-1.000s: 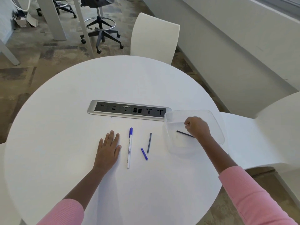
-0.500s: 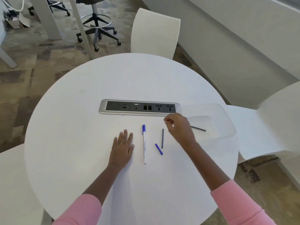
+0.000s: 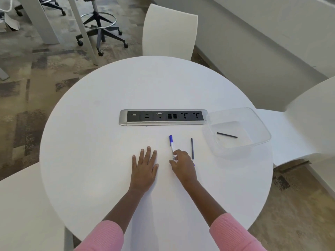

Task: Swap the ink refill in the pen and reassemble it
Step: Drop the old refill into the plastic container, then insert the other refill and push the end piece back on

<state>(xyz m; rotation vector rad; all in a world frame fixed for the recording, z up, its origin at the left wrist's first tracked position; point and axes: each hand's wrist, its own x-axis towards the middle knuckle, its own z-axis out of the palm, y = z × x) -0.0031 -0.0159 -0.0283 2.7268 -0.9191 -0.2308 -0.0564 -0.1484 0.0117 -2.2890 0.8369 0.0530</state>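
While the left hand (image 3: 145, 165) lies flat, fingers spread, on the round white table (image 3: 90, 160), the right hand (image 3: 182, 163) pinches the white pen (image 3: 171, 144) mid-barrel, pen on the table. Dark refill (image 3: 192, 148) lies just right; another refill (image 3: 227, 135) in the clear tub (image 3: 261, 124).

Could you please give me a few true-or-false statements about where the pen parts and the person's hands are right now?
1. The left hand lies flat on the table. True.
2. The clear container holds two dark refills. False: it holds one dark refill.
3. The right hand is at the white pen. True.
4. The pen's blue cap end points toward the person. False: it points toward the socket panel.
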